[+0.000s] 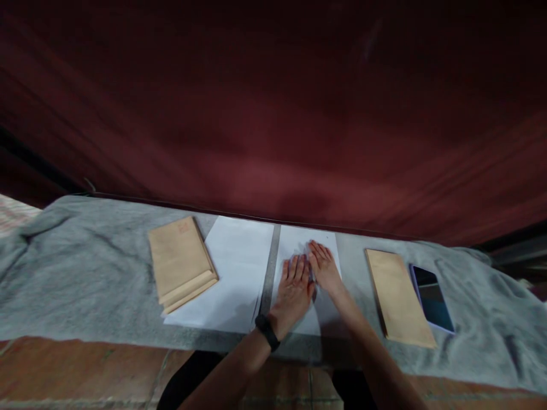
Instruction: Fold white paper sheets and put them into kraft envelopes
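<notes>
A white sheet of paper [290,236] lies lengthwise in front of me on a grey cloth. My left hand [294,287], with a dark band on its wrist, rests flat on it, fingers stretched forward. Close beside it, my right hand [323,266] also presses flat on the paper, its fingers pointing up and to the left. Parts of the sheet are hidden under both hands. Just left of it is a stack of white paper [239,256]. Brown envelopes [179,256] lie partly over that stack's left side.
More brown envelopes [399,296] lie in a pile to the right, next to a phone [433,299] with a purple edge. The grey cloth [98,267] has wrinkles at both ends. A dark red upright surface [273,142] rises behind it. Tiled floor [85,370] shows in front.
</notes>
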Demonstrator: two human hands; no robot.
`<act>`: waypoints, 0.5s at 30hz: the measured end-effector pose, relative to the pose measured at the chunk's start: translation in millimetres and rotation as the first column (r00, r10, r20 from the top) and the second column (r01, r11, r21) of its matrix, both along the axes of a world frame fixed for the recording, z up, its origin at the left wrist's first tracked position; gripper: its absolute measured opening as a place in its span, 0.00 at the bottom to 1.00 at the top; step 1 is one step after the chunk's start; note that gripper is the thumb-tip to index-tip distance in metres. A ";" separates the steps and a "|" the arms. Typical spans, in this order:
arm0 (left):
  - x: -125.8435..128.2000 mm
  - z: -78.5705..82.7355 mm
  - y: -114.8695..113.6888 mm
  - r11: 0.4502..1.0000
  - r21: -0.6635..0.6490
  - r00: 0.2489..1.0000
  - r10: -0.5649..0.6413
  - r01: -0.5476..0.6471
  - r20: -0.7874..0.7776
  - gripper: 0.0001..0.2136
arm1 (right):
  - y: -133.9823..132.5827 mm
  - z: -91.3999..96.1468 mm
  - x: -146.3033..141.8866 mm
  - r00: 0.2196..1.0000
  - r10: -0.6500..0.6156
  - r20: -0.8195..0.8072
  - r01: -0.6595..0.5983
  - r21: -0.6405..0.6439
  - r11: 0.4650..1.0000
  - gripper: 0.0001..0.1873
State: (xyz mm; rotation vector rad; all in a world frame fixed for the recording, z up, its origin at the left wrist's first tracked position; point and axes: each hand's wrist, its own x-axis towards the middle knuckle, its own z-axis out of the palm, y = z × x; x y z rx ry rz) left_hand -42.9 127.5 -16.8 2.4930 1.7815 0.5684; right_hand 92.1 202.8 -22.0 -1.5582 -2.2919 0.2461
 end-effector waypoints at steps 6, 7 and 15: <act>-2.3 -8.8 -10.5 1.000 0.022 1.000 -0.014 0.013 0.013 0.28 | 34.3 13.0 -40.5 0.983 0.094 0.161 -0.080 -0.093 0.993 0.28; -2.7 -9.3 -11.9 1.000 0.025 1.000 -0.018 0.018 0.008 0.28 | 38.9 13.5 -43.2 0.980 0.098 0.173 -0.083 -0.093 0.992 0.28; -5.4 -6.3 -21.9 0.994 0.056 0.995 -0.092 0.093 -0.030 0.29 | 58.6 6.9 -36.3 0.978 0.001 0.210 -0.009 0.037 0.999 0.27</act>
